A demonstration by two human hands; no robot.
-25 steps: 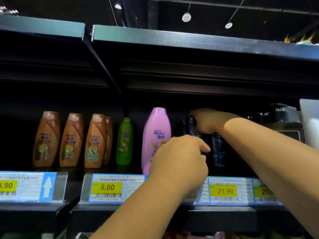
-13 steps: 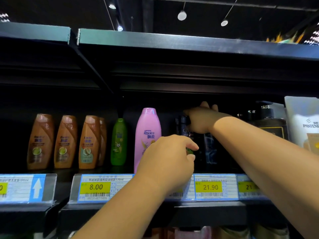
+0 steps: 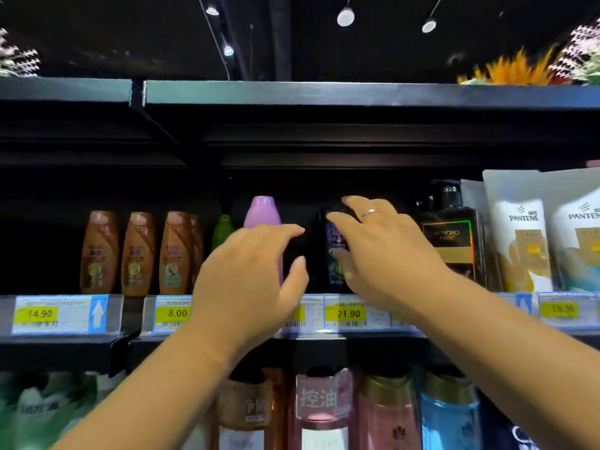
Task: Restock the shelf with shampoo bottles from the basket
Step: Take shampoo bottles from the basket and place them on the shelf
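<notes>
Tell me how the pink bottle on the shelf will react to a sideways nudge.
The pink bottle is tall and slim, taller than the green bottle beside it, so a push near its top would probably tip it rather than slide it. Its smooth plastic skin looks somewhat slippery. Likely rigid, not fragile.

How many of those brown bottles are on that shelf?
4. Three stand in a row left of the green bottle: first, second, third. A fourth brown bottle peeks out behind the third. Others may be hidden behind.
</notes>
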